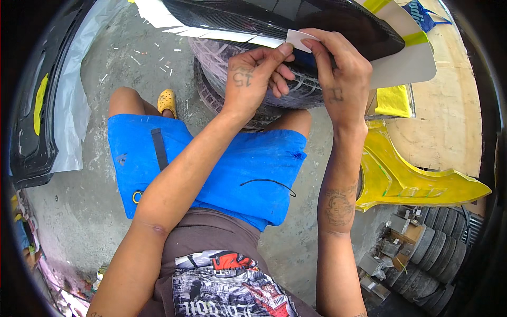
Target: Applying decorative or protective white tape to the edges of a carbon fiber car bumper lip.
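Both hands meet at the near edge of a glossy black carbon-fibre panel (336, 23). Between the thumb and fingers of my right hand (342, 65) is a small white paper or film piece (302, 40), placed along that edge. My left hand (257, 73) pinches at the piece's lower left corner, thumb and index finger together; whether it grips the piece or the strip beside it I cannot tell. A row of white strips (229, 35) overlaps along the edge to the left. At the panel's right end, a larger white sheet (404, 65) is fixed with yellow-green tape (416, 40).
Plastic-wrapped tyres (214, 79) stand under the panel. A yellow body panel (412, 174) and a yellow cloth (393, 102) lie right, by a plywood board (435, 138). Stacked tyres (431, 245) sit lower right. Another black panel (47, 119) stands left. White scraps litter the concrete floor.
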Tool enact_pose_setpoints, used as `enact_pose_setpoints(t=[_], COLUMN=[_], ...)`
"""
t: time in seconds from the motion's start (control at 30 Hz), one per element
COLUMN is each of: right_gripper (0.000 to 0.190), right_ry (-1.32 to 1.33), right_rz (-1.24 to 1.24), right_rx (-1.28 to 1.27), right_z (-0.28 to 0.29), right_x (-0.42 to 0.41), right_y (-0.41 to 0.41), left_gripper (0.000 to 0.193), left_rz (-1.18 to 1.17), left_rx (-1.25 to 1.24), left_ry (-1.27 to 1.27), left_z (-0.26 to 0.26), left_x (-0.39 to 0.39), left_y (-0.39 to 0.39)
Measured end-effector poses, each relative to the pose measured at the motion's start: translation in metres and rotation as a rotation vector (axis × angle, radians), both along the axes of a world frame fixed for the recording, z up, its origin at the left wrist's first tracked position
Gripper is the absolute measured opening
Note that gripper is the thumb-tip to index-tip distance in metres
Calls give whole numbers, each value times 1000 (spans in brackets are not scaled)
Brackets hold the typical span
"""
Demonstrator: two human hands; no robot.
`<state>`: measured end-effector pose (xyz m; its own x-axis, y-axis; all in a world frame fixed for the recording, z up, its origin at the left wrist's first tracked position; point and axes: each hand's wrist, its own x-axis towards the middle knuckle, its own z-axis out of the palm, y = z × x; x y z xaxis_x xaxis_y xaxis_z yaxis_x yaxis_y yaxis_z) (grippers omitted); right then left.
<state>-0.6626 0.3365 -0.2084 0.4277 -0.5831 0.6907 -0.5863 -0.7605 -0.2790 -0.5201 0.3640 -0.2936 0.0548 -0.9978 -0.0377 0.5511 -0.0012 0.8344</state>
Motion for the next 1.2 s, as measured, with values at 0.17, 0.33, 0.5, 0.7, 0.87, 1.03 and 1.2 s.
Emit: enact_pose_setpoints(t=[0.17,0.33,0.5,0.7,0.87,1.03,1.2], right_gripper=[18,17,17,18,20,17,18], right_ry=[3,0,7,15,4,-20,13], right_rz=[1,-5,0,-6,-13,-41,-56], right_rx=[-11,8,7,11,3,43,10], right_z=[1,1,1,1,-4,-7,-10], right_x=[-1,0,1,2,1,1,2], right_y=[0,0,-1,-1,-2,1,0], left_gripper=[41,40,36,37,37,38,41], left_rz=[21,29,25,30,33,40,68], left_rx=[-16,-10,8,-2,-4,-8,-16], left_ry=[9,31,35,37,45,60,101], left_z=[-1,-2,-2,-3,-4,-5,-3], left_x=[-3,-5,-6,-7,-8,-11,-14], left_y=[0,-1,1,0,0,0,-1])
